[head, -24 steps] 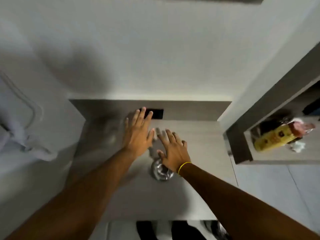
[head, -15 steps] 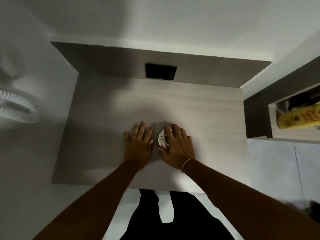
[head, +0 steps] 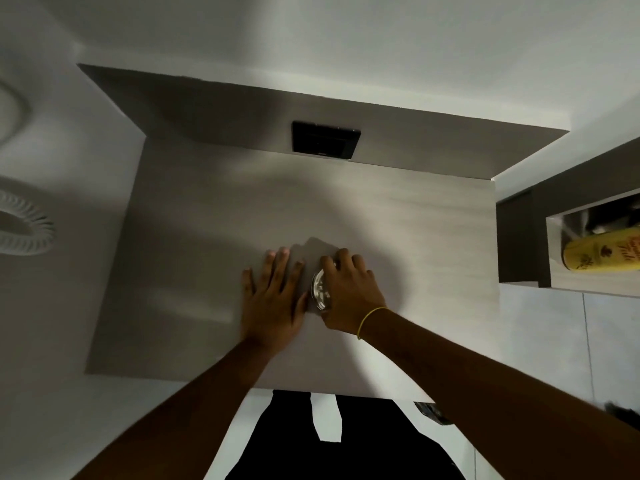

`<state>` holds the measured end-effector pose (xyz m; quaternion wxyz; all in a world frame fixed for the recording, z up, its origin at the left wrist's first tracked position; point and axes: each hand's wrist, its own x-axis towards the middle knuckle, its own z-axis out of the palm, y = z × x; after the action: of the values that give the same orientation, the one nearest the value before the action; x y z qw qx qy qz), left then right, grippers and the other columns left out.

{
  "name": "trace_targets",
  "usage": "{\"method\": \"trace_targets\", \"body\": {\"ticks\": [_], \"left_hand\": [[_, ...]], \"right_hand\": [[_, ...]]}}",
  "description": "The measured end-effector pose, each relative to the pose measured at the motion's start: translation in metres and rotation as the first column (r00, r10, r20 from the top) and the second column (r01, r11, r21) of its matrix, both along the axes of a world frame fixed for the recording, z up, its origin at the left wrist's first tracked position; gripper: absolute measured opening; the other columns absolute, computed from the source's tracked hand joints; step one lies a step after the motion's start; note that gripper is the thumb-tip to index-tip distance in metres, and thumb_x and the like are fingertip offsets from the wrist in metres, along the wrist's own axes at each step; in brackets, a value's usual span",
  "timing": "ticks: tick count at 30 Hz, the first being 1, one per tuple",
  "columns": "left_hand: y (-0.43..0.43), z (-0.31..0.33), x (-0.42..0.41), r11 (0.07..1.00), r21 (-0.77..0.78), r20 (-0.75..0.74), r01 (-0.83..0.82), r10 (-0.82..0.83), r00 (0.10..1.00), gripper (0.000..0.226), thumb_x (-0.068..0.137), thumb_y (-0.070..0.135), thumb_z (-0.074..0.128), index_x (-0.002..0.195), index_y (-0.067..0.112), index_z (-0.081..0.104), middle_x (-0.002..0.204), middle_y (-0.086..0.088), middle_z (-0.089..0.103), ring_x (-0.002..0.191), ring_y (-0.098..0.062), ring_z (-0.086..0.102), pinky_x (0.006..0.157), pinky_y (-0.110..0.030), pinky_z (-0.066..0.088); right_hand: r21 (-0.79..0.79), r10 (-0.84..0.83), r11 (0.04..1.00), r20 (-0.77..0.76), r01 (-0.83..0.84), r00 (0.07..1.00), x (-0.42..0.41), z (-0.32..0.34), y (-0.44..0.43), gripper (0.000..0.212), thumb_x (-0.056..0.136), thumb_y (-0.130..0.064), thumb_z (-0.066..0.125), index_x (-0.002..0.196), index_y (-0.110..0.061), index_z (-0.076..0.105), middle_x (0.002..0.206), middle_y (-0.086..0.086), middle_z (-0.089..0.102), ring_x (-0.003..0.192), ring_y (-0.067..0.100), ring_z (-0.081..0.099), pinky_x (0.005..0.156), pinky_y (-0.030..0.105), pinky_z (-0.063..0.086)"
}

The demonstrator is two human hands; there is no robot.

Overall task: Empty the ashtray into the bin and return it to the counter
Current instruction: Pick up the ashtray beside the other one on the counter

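Note:
A round, shiny glass ashtray (head: 319,289) rests on the pale grey counter (head: 194,258), near its front middle. My right hand (head: 349,289), with a yellow band at the wrist, lies over the ashtray's right side with fingers curled round its rim. Only the ashtray's left part shows. My left hand (head: 273,299) lies flat on the counter just left of the ashtray, fingers spread, holding nothing. No bin is in view.
A black socket plate (head: 325,140) sits in the dark back panel behind the counter. To the right, a shelf niche holds a yellow container (head: 602,252). A white ribbed hose (head: 24,226) hangs at the left. Pale floor tiles lie to the right.
The view has tipped down and the counter now fills the frame. My right hand went from beside the ashtray to covering it and closing round its rim. My left hand settled flat beside it.

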<state>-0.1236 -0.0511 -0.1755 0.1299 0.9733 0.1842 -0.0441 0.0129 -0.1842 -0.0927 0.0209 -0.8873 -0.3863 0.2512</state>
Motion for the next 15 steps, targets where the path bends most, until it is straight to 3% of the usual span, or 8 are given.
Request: {"method": "trace_targets", "body": {"ticks": [5,8,12,15], "left_hand": [[0.0,-0.001,-0.002,1.0,0.016,0.004,0.001,-0.001,1.0,0.071,0.105,0.055,0.038,0.169,0.023,0.034,0.183,-0.012,0.018,0.169,-0.037,0.015,0.126,-0.075,0.02],[0.0,-0.003,-0.002,1.0,0.019,0.015,0.004,-0.004,1.0,0.071,0.107,0.056,0.037,0.17,0.024,0.031,0.183,-0.011,0.016,0.17,-0.036,0.012,0.127,-0.074,0.018],[0.0,-0.001,-0.002,1.0,0.009,0.056,-0.014,0.013,0.998,0.069,0.107,0.055,0.04,0.168,0.023,0.036,0.182,-0.012,0.023,0.169,-0.036,0.015,0.126,-0.074,0.018],[-0.001,-0.001,-0.003,1.0,0.021,0.075,-0.01,0.008,0.997,0.068,0.107,0.054,0.041,0.167,0.023,0.039,0.181,-0.011,0.025,0.169,-0.035,0.017,0.127,-0.073,0.017]], "right_hand": [[0.016,0.017,1.0,0.0,-0.017,1.0,0.001,0.001,0.001,0.092,0.061,-0.047,0.082,0.139,-0.023,0.04,0.136,0.009,0.043,0.116,0.036,0.049,0.081,0.05,0.056],[0.088,-0.009,0.996,-0.013,0.01,1.0,0.001,0.01,-0.006,0.095,0.064,-0.043,0.08,0.146,-0.023,0.037,0.148,0.009,0.037,0.126,0.036,0.047,0.088,0.052,0.058],[0.22,-0.172,0.957,-0.093,0.189,0.981,0.011,0.024,-0.035,0.097,0.062,-0.039,0.079,0.149,-0.025,0.037,0.153,0.01,0.033,0.132,0.039,0.047,0.102,0.048,0.055],[0.253,-0.293,0.918,-0.089,0.306,0.952,0.027,0.019,-0.069,0.092,0.063,-0.036,0.082,0.145,-0.022,0.043,0.142,0.009,0.04,0.121,0.038,0.054,0.096,0.048,0.057]]}}
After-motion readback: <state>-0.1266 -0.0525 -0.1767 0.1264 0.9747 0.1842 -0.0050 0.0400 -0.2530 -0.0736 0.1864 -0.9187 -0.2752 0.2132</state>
